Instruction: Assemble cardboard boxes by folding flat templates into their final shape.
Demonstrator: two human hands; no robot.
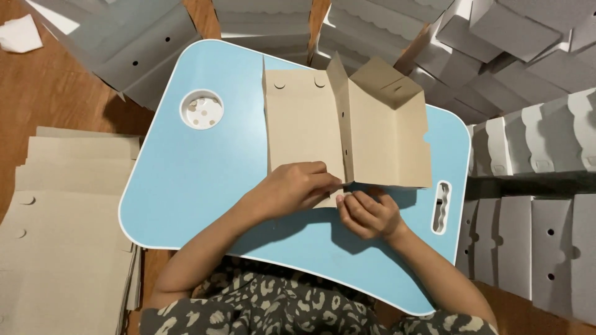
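A tan cardboard box blank (304,124) lies partly folded on a light blue lap table (186,180), its right panels raised and its flaps standing up at the far end. My left hand (295,186) presses on the near edge of the flat left panel and pinches a small flap there. My right hand (367,214) is curled just below the middle crease, fingertips gripping the same near-edge flap. Both hands meet at the crease.
A round cup hole (202,110) and a handle slot (440,208) pierce the table. A stack of flat tan blanks (62,217) lies at left. Several folded grey-white boxes (534,142) crowd the right and far sides on the wooden floor.
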